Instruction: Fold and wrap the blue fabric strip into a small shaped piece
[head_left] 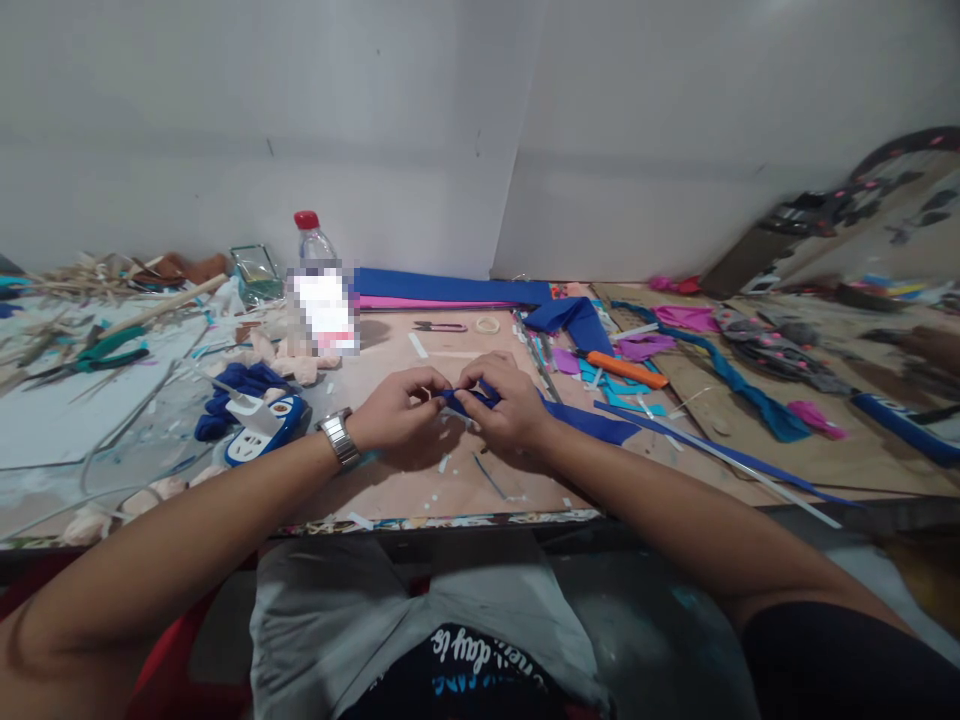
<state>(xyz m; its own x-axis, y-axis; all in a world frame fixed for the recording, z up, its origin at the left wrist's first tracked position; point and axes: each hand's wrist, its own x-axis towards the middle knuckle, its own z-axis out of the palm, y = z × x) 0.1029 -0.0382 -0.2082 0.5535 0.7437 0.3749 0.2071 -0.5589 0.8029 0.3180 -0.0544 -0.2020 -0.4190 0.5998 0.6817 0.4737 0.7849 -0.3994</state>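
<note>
A strip of blue fabric [592,422] trails to the right across the table from under my right hand. My left hand [401,408] pinches the end of this strip between thumb and fingertips. Close against it, my right hand [506,402] also grips the strip, its fingers bent over the cloth. The two sets of fingertips almost meet, and the small folded part between them is partly hidden. Beyond the hands lie pink-handled thread snips [441,327] and a small roll of tape [487,325].
At left are a blue-and-white power strip [266,430], green-handled pliers [112,350] and a bottle with a red cap [306,220]. An orange cutter [626,369] lies among fabric scraps at right. Folded blue cloth [450,287] lies along the wall. Another person's hand [930,345] shows far right.
</note>
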